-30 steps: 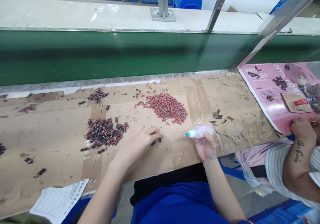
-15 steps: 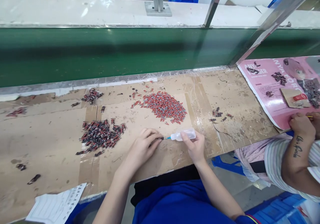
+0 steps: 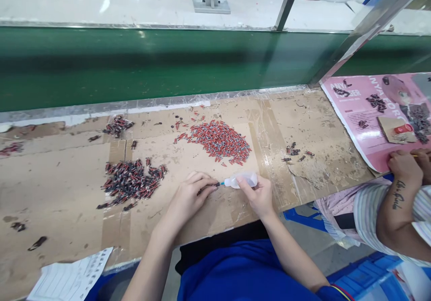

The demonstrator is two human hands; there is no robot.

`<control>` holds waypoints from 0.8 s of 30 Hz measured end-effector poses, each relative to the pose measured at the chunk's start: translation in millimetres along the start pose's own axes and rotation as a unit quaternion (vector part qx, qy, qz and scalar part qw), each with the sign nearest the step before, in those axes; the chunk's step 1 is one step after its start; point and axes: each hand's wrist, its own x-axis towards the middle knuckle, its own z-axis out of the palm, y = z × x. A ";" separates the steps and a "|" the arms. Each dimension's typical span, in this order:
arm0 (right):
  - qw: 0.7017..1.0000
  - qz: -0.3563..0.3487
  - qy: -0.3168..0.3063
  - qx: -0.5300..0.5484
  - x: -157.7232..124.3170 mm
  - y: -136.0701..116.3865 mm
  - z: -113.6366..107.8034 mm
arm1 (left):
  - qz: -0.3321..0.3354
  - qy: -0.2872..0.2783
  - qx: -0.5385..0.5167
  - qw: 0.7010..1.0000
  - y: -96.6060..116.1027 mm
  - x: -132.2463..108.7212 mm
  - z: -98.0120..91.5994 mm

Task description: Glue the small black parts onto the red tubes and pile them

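My left hand pinches a small dark part between thumb and fingers, low over the cardboard. My right hand is closed round a translucent squeeze bottle lying nearly level. Its blue tip points left and reaches the small part; whether they touch is too fine to tell. Beyond the hands lies a heap of small red parts with silvery ends. To the left of my left hand sits a pile of black-and-red parts.
Cardboard covers the bench, bordered by a green belt at the back. A few dark parts lie to the right. A printed paper is at the front left. On the right, a co-worker's hand rests by a pink poster.
My right hand has brought the bottle slightly left, its blue tip now closer to the small part. The left hand keeps its pinch. The whole view has shifted slightly.
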 end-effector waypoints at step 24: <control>1.000 0.008 0.023 0.007 -0.5 -2.4 2.2 | -0.024 -0.015 -0.010 1.000 2.2 2.8 -2.7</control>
